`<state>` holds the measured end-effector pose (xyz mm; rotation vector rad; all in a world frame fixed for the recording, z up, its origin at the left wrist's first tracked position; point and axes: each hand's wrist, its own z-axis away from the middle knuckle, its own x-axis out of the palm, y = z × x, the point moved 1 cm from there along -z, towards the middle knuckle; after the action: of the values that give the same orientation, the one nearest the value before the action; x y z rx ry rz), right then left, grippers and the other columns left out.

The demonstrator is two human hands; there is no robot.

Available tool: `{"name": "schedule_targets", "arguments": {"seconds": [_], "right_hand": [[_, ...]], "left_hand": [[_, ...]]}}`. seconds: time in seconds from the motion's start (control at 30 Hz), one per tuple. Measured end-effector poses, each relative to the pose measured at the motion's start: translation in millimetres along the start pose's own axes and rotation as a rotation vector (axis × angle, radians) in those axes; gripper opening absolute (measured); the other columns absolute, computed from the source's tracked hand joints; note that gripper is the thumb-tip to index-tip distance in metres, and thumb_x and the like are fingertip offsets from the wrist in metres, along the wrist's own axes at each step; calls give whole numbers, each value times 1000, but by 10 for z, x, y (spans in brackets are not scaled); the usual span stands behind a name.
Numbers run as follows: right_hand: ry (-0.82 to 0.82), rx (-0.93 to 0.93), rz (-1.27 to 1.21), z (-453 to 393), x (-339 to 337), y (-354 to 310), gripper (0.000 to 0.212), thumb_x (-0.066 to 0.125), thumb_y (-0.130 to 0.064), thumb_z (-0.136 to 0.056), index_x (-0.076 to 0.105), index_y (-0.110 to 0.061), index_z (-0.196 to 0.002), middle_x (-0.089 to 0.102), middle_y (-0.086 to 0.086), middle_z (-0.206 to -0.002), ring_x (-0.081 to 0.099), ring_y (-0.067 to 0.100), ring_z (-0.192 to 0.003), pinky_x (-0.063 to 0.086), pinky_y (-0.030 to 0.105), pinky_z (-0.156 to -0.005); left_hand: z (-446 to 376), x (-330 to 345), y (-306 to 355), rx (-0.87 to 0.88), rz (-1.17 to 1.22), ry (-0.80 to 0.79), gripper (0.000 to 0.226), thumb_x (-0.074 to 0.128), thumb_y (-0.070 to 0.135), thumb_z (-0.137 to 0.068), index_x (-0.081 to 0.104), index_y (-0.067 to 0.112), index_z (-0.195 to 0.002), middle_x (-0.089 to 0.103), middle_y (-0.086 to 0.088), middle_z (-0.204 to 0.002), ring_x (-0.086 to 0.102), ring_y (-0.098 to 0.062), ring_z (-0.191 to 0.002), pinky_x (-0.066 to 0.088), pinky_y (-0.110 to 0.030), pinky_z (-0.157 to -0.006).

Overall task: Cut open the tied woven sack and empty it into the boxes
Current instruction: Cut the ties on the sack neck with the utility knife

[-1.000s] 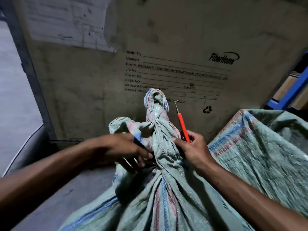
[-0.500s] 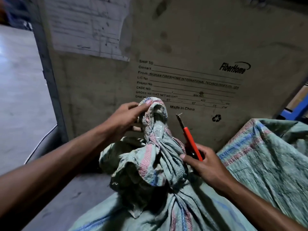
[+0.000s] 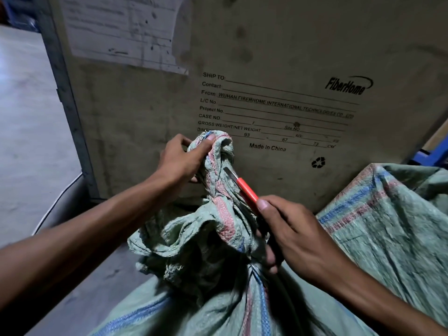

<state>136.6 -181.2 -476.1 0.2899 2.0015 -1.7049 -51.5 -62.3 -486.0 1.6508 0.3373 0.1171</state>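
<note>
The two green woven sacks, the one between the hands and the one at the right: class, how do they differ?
The near sack is bunched into a twisted neck, gripped at its top by the left hand; the right sack lies slack and untouched. The knife in the right hand has its blade against the near sack's neck, not the right sack. Both are green with blue and red stripes.

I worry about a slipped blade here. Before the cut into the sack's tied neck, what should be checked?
1. Left hand grips the sack's tied neck above the blade: ok.
2. Neck pulled upright and taut: ok.
3. Right hand firmly holds the red cutter: ok.
4. Blade tip rests against the neck: ok.
5. Left fingers out of the blade's path: cannot tell.
6. Boxes ready for the contents: cannot tell.
</note>
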Motion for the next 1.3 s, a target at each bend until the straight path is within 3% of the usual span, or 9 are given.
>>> {"name": "schedule_targets", "arguments": {"seconds": [0.13,0.3,0.47,0.57,0.7,0.8,0.93,1.13,1.3], "right_hand": [[-3,38,-3,-20,21,-48,30,37,-35,-96,54,-20,-76,52,-1,-50,53,23,-36,46,34,-42],[-29,79,17,-34,35,-82,31,36,-35,-97,53,-18,-77,54,9,-69,52,24,-40,45,29,-39],[-20,80,138,-37,46,-116,37,35,-34,-98,48,-11,-71,55,7,-63,51,21,-38,37,25,-37],[-3,34,243,-45,53,-124,43,35,-33,-98,47,1,-74,50,11,-62,47,22,-43,36,31,-43],[14,16,316,-35,66,-133,47,36,-34,-97,48,2,-70,45,9,-59,37,21,-48,32,34,-48],[0,29,375,-8,70,-105,48,37,-34,-97,50,1,-67,44,5,-53,36,17,-44,30,30,-44],[-20,54,452,21,60,-32,47,38,-34,-97,50,-1,-67,46,5,-55,36,15,-45,26,22,-41],[-93,46,285,117,-32,-61,45,38,-42,-95,49,-8,-67,43,-4,-53,36,4,-39,28,23,-43],[174,5,77,24,-223,-115,44,58,-58,-72,58,-16,-86,49,-6,-60,44,5,-47,38,17,-38]], "left_hand": [[16,6,2,33,-5,5,48,67,61,-71,53,17,-86,60,0,-84,60,-17,-74,61,-47,-63],[50,-11,23,51,-28,2,61,61,76,-55,52,23,-83,64,-8,-98,66,-27,-93,60,-53,-71],[49,-6,-6,105,-63,63,54,60,74,-60,52,25,-78,67,-10,-95,67,-30,-92,58,-56,-74],[50,0,-24,143,-76,105,50,60,71,-63,52,23,-76,68,-12,-93,66,-33,-90,57,-56,-73],[35,1,-63,126,-62,119,50,59,72,-59,51,25,-73,68,-14,-95,65,-35,-94,56,-57,-76],[-15,-26,-81,55,34,115,49,64,64,-66,54,18,-79,66,-11,-93,65,-26,-83,59,-48,-70],[-70,-33,-124,61,58,123,38,66,47,-82,54,12,-90,58,1,-81,53,-11,-67,46,-29,-55],[-63,-81,-154,11,92,38,32,63,48,-84,60,16,-86,66,-5,-91,61,-20,-76,51,-31,-56],[38,-70,-66,38,178,-111,28,62,43,-87,63,15,-90,68,-3,-87,62,-17,-76,51,-27,-55]]}}
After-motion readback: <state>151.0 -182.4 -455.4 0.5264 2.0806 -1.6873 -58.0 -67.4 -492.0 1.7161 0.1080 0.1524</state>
